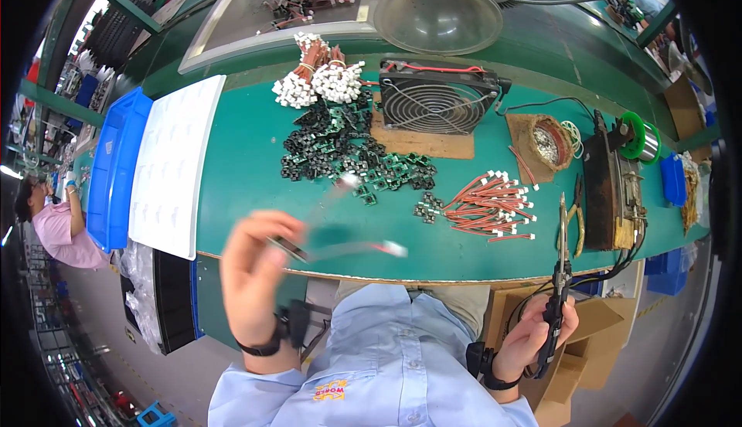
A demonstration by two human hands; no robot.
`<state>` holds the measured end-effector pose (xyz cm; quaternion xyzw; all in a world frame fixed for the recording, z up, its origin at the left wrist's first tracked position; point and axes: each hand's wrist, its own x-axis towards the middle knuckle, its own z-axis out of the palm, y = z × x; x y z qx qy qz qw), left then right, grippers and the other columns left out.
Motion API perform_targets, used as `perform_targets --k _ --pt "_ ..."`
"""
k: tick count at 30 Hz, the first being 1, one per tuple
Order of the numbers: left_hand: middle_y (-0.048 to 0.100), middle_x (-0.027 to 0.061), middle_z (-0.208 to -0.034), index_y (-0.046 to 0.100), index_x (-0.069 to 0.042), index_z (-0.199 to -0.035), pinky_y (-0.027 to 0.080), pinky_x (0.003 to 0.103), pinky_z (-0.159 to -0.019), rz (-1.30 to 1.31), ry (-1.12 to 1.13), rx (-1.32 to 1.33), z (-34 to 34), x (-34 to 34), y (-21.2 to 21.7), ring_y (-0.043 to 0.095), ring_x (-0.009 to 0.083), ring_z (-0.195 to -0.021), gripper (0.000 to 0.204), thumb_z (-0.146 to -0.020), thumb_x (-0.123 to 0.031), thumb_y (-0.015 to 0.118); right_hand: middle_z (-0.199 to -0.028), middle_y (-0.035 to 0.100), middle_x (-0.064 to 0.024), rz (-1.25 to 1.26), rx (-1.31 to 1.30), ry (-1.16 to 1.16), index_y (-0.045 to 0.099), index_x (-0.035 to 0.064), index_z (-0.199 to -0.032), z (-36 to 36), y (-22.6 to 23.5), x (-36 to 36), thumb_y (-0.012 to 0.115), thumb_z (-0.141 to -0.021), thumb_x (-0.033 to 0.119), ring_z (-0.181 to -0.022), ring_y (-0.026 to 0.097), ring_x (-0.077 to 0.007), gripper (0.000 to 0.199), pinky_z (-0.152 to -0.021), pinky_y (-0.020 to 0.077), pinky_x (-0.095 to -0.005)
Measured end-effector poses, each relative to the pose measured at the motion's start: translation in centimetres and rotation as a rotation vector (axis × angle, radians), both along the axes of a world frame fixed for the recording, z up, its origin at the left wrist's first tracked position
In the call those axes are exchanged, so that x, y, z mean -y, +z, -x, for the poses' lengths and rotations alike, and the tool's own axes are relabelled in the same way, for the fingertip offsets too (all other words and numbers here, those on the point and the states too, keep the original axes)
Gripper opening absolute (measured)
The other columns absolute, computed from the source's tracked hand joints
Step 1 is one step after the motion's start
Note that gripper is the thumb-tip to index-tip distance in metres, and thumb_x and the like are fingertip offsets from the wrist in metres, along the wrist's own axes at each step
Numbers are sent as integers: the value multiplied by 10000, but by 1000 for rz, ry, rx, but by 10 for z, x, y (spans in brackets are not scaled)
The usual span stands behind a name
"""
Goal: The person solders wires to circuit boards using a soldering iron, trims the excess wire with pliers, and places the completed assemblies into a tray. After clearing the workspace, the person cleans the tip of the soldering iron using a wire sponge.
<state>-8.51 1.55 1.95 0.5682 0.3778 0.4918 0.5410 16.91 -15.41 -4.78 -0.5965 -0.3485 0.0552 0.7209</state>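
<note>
Over the near left part of the green mat, my left hand [259, 265] is closed on a small dark circuit board [287, 248]. Two wire leads, smeared by motion, trail from the board toward white connectors [394, 249]. My right hand [535, 330] grips a black soldering iron [558, 292] with its long metal tip pointing away from me. A pile of small green and black circuit boards [325, 141] lies mid-mat. Right of it are red-and-black wire leads with white plugs [495, 207], beside a small cluster of boards [427, 208].
Bundled wires with white plugs [318, 79] lie behind the boards, left of a black fan [437, 98]. At right stand a tip-cleaning tin [545, 145], pliers [576, 222], a soldering station [607, 187] and a solder reel [641, 139]. White tray [174, 164] and blue bin [116, 168] line the left.
</note>
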Motion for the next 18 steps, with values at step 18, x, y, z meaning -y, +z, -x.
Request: perform_targets --k 18 --pt "458 35 -562 486 -65 -720 372 437 -849 302 -1188 1091 -26 35 38 425 161 -470 371 -896 -391 468 -726 464 -50 39 55 -4 431 60 -1177 3 1 -2 539 -857 286 -645 399 -115 407 -593 311 -244"
